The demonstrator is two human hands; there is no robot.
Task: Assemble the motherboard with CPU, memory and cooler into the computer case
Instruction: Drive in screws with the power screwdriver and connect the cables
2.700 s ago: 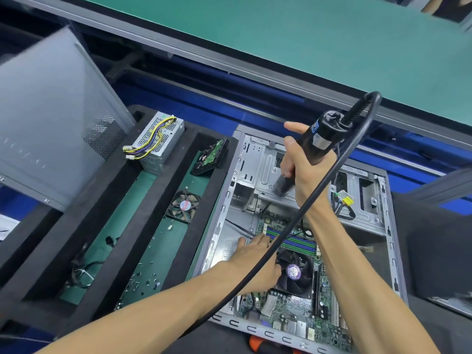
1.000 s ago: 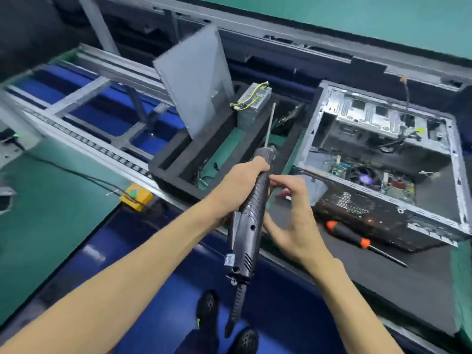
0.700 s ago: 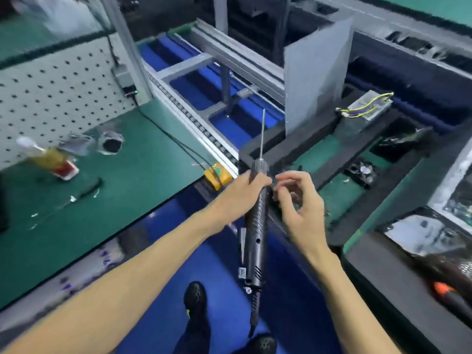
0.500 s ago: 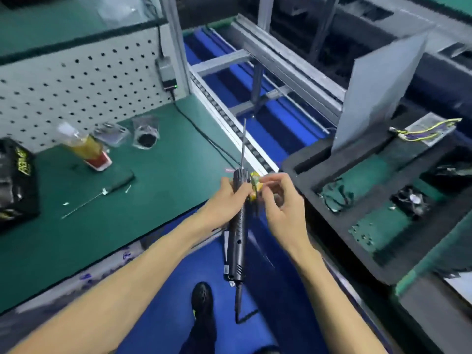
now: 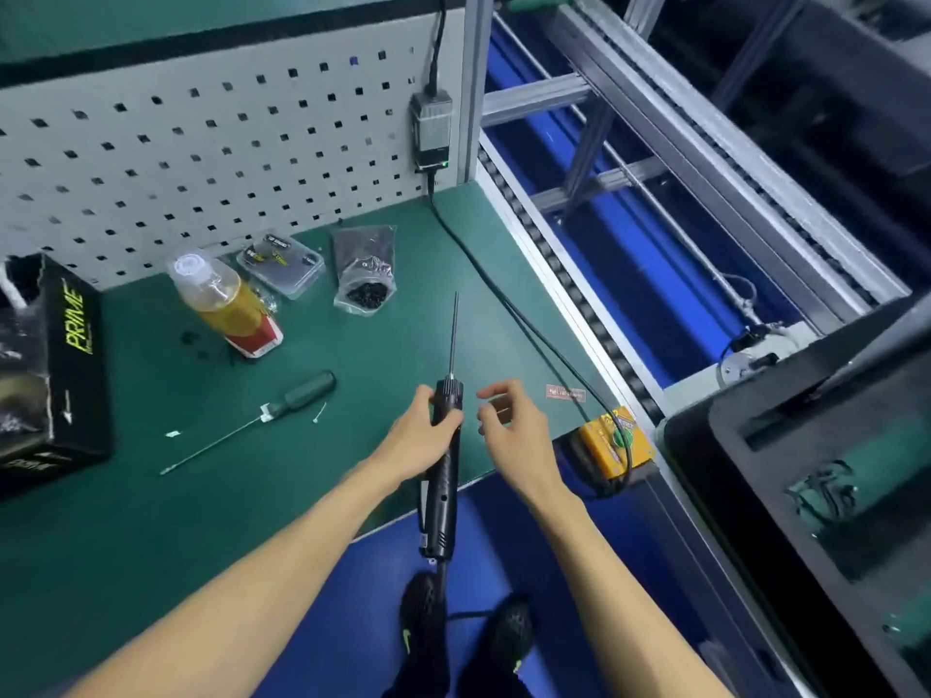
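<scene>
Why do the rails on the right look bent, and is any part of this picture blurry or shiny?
Head view: the wide-angle lens bows the aluminium rails and the pegboard toward the edges. The black foam tray at right is smeared and soft, while the electric screwdriver in the left hand is fairly sharp. Lighting is even, with a soft sheen on the green bench mat and weak shadows.

Single head view, looking steeply down, close over green bench [image 5: 151,496].
</scene>
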